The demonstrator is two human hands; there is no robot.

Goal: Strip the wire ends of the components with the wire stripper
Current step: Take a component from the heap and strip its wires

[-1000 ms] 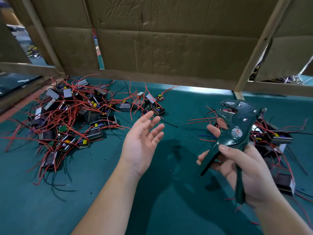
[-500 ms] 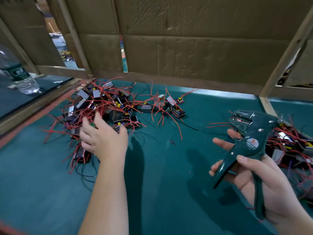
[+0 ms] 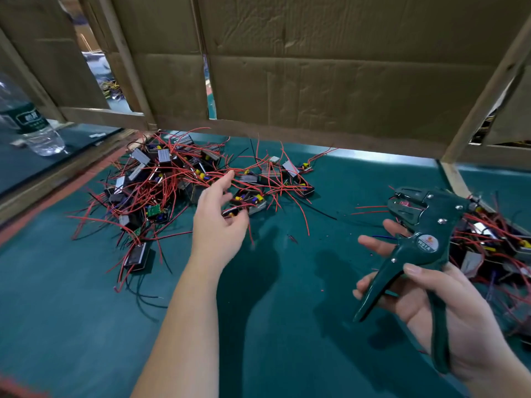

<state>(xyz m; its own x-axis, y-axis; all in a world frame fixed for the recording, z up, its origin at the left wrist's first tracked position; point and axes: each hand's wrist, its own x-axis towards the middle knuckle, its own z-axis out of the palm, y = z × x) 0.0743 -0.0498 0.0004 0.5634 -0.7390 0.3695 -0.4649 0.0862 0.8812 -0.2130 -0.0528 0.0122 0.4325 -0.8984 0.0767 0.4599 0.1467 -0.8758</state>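
Left hand (image 3: 219, 225) now rightward, grasp unclear

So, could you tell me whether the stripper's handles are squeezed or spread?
Spread: the stripper, held in the right hand, has its two handles splayed well apart.

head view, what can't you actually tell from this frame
Head view.
Left hand: fingertips blurred among the red wires, so any grip is unclear.
Wire stripper: label too small to read.
Right pile of components: cut off by the right edge.
Water bottle: cut off by the left edge.
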